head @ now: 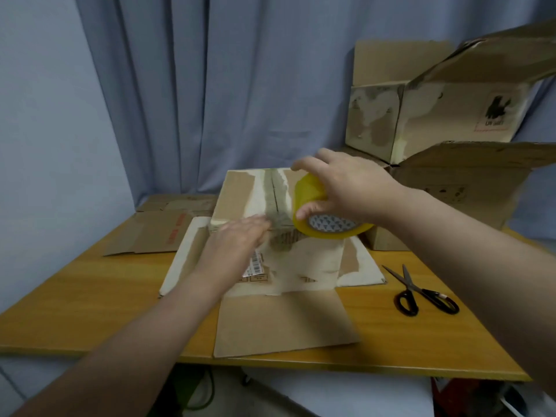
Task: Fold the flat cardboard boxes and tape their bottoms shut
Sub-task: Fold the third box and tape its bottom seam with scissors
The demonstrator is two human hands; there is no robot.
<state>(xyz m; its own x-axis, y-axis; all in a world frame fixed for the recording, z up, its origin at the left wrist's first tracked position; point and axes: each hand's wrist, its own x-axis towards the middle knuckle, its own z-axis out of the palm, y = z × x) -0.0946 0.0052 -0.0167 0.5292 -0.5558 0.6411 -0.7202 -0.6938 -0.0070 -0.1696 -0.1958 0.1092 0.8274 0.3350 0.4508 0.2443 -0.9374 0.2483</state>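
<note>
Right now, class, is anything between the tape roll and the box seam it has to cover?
Nothing visible. The right hand holds the tape roll beside the seam; the left hand rests on the seam's near end.

A brown cardboard box [237, 194] with torn pale patches stands in the middle of the frame, top flaps shut, lower flaps spread flat. A yellow roll of tape [307, 192] is tilted by its right edge. Flat brown cardboard [150, 236] lies left.

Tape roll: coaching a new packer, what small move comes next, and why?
Probably draw the tape roll away along the centre seam: the right hand grips it at the seam's near end, while the left hand presses flat there.
</note>
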